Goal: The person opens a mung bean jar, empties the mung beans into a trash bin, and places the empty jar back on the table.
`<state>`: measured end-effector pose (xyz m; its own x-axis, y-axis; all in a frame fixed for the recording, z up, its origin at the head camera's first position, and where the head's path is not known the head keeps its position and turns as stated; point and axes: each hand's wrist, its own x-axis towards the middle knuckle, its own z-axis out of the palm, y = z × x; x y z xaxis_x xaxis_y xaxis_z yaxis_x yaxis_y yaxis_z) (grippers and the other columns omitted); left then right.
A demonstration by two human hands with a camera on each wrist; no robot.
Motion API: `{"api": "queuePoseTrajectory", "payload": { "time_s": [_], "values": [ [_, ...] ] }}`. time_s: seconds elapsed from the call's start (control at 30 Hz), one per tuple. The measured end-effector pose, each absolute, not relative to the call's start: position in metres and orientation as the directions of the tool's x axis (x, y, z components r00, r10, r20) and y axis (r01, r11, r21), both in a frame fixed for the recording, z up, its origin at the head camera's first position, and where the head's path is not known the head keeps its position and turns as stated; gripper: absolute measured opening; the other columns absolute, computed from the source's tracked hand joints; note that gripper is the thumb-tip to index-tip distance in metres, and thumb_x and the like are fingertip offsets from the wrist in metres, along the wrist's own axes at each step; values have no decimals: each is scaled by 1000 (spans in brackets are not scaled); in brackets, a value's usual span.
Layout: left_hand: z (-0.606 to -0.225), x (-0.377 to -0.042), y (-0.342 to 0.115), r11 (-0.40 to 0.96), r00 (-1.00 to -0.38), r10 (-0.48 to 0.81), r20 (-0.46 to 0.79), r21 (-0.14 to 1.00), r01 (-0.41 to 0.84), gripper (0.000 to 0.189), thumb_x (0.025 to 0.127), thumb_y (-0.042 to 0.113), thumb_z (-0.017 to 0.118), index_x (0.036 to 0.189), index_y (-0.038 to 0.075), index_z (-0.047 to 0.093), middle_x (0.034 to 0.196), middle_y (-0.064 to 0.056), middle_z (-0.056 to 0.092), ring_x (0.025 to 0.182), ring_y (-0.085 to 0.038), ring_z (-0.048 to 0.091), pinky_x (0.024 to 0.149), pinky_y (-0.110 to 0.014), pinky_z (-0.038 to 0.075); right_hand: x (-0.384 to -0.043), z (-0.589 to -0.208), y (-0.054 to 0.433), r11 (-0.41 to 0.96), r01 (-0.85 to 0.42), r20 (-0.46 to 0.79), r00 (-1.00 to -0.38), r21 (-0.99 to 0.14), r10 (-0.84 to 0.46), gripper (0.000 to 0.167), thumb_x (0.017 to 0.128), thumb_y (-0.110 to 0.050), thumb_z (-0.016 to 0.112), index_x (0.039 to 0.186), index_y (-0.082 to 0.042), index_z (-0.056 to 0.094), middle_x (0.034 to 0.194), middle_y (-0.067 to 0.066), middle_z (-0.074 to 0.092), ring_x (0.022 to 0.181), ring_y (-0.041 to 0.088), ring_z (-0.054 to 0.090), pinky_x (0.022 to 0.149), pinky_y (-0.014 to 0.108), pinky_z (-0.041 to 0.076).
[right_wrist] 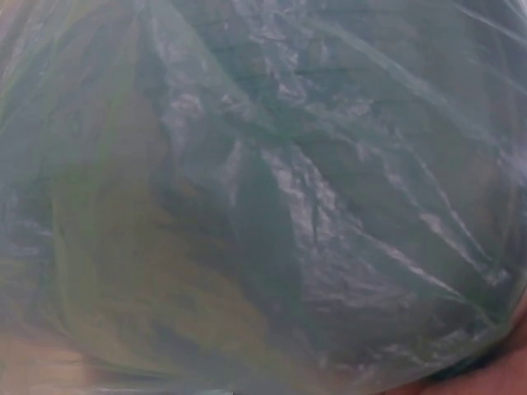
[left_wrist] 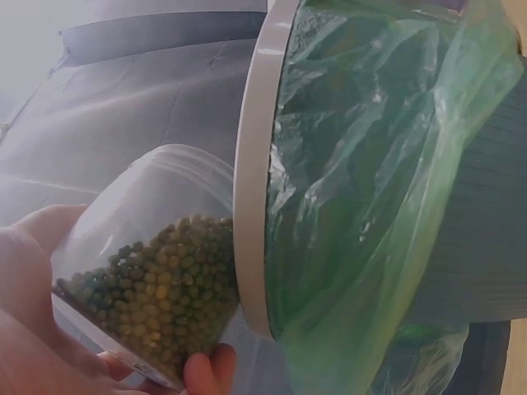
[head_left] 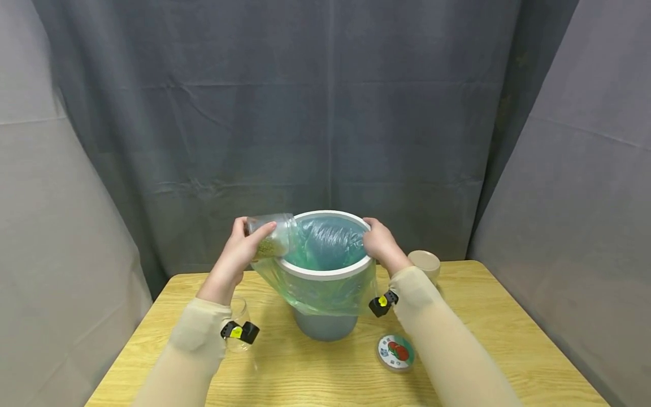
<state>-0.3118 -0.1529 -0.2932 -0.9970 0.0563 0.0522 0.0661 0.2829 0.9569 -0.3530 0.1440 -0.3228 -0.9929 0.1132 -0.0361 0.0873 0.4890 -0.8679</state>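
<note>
Bag point(left_wrist: 354, 189): thin, glossy, crinkled plastic on my feed. Jar point(left_wrist: 156, 193) I read as smooth, clear, shiny plastic. Bin point(head_left: 325, 328): matt plastic, faintly ribbed. Table point(head_left: 508, 339): smooth, wood-grained. Curtain point(head_left: 407, 113): matt, creased cloth.

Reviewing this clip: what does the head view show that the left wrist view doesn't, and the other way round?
Only head: the tomato-printed lid and beige round container on the table, plus a clear vessel by the left sleeve.

Only left wrist: the green beans as distinct grains; from the head they blur into a mass.

Both: the left hand gripping a tilted clear jar beside the white rim of the bag-lined grey bin.
</note>
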Motion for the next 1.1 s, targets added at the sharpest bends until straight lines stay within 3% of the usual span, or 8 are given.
{"api": "queuePoseTrajectory", "payload": {
  "time_s": [0.53,0.87,1.1],
  "values": [
    [-287,-311,-154,336,-995,87,51,939,77,75,98,54,62,148,11,26,146,-18,41,127,-32,45,97,-44,44,-351,-321,142,498,90,-39,-993,-863,111,63,100,1,27,163,-6,25,164,21,33,142,39,46,106,53,51],
    [-285,-310,-156,355,-995,86,43,932,71,73,98,54,62,147,11,26,144,-18,43,122,-32,47,90,-41,44,-350,-320,142,495,88,-44,-994,-865,99,63,101,1,27,163,-7,23,166,21,30,145,40,42,108,54,49],
    [-284,-310,-156,350,-995,91,46,934,75,74,98,51,62,147,10,25,146,-20,41,127,-34,47,97,-46,46,-351,-319,140,494,87,-46,-994,-865,96,63,101,2,27,163,-6,23,166,21,30,146,40,40,110,54,47]
  ]
}}
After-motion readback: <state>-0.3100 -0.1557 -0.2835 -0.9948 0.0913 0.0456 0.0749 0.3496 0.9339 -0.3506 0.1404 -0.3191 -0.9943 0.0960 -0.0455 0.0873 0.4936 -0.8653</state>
